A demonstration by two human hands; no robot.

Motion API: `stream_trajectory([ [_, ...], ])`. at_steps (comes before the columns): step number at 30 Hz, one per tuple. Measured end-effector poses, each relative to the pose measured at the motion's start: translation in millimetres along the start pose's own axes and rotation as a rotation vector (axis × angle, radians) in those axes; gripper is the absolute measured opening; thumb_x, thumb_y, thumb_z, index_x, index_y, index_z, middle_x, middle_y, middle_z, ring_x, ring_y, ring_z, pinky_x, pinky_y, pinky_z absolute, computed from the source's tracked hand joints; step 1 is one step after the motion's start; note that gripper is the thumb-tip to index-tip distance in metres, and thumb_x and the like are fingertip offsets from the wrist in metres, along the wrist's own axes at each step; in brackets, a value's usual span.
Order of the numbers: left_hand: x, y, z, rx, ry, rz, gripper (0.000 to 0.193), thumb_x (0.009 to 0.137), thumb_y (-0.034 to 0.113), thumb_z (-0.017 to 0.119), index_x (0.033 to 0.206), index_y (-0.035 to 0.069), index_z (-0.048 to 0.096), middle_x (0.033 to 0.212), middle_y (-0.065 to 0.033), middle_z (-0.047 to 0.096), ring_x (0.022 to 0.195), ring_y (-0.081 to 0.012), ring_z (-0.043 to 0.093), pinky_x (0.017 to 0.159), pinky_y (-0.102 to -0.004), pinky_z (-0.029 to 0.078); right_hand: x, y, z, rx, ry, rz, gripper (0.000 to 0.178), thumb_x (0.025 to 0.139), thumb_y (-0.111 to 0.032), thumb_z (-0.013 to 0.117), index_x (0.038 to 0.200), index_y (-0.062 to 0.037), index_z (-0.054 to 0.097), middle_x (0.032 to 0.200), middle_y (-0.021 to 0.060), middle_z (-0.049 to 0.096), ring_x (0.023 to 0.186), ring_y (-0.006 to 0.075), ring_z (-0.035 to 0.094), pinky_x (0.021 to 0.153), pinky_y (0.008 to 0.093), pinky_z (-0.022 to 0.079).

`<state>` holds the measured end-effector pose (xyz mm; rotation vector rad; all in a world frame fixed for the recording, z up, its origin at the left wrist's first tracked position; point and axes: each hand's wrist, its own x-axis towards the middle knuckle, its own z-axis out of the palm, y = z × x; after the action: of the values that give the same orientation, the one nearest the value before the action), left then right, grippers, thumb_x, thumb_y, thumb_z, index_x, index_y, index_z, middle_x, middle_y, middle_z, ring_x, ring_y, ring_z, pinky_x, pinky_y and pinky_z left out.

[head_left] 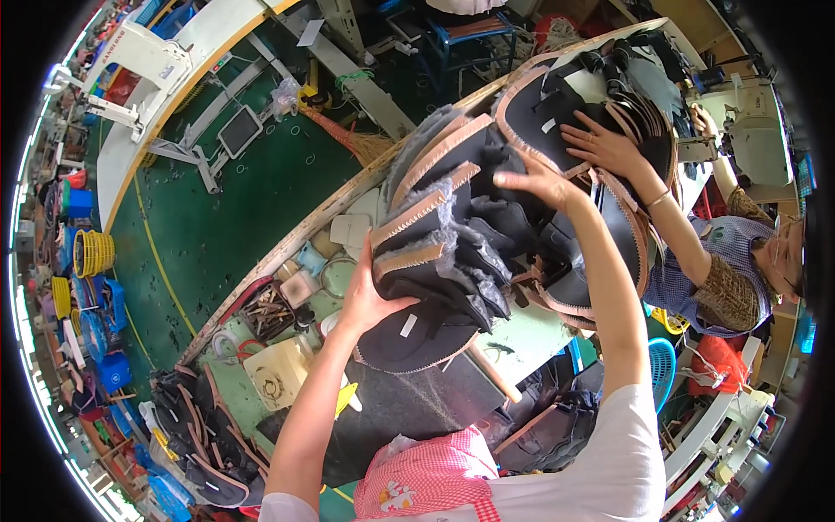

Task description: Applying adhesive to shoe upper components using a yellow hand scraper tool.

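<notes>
Two hands (366,302) (551,183) flank perhaps six black pieces (416,223).

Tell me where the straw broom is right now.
In the head view, the straw broom is above and left of centre, on the green floor just beyond the table's wooden edge, up-left of the dark pieces at the left hand.

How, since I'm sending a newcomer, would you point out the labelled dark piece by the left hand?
From the red-checked apron, look up to the left hand. Just below its thumb lies the dark piece. Unlike the tan-banded pieces above, it shows a broad face with a white label.
</notes>
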<state>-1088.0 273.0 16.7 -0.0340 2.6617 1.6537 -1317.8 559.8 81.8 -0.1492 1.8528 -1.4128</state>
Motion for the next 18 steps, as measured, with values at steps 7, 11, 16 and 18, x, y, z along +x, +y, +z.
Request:
stream_trajectory([
  [7,-3.8,-6.2,3.0,-0.439,0.035,-0.083,0.121,0.056,0.017,0.092,0.151,0.002,0.018,0.141,-0.0167,0.043,0.13,-0.0256,0.043,0.108,-0.0377,0.035,-54.2,-17.6,71.7,-0.018,0.126,-0.264,0.057,0.072,-0.022,0.084,0.114,-0.0041,0.051,0.102,0.0022,0.062,0.094,0.0095,0.056,0.09,0.0257,0.044],
  [11,-19.7,50.3,-11.0,-0.353,0.144,0.047,0.104,0.067,0.012,0.086,0.149,0.001,0.023,0.138,-0.0179,0.047,0.126,-0.0245,0.049,0.103,-0.0342,0.04,-101.7,-65.9,96.1,0.023,0.273,-0.341,0.055,0.069,-0.025,0.083,0.11,-0.0025,0.054,0.096,0.0065,0.065,0.089,0.0133,0.059,0.084,0.0283,0.047],
  [16,-41.1,165.4,-52.0,-0.017,0.025,0.188,0.115,0.057,0.016,0.088,0.151,0.011,0.021,0.137,-0.0235,0.044,0.122,-0.0397,0.05,0.099,-0.0442,0.045,-184.5,-84.3,81.9,0.258,0.479,-0.215,0.058,0.079,-0.034,0.068,0.124,0.0001,0.054,0.111,0.0127,0.062,0.097,0.0196,0.063,0.087,0.0314,0.05],
  [18,-78.0,187.6,-43.4,-0.02,-0.054,0.057,0.118,0.058,0.021,0.087,0.153,0.019,0.016,0.135,-0.0222,0.044,0.117,-0.0448,0.051,0.096,-0.0474,0.047,-197.7,-41.8,58.3,0.342,0.36,-0.178,0.058,0.084,-0.03,0.063,0.132,-0.0019,0.048,0.114,0.0132,0.062,0.098,0.0224,0.064,0.089,0.0355,0.051],
])
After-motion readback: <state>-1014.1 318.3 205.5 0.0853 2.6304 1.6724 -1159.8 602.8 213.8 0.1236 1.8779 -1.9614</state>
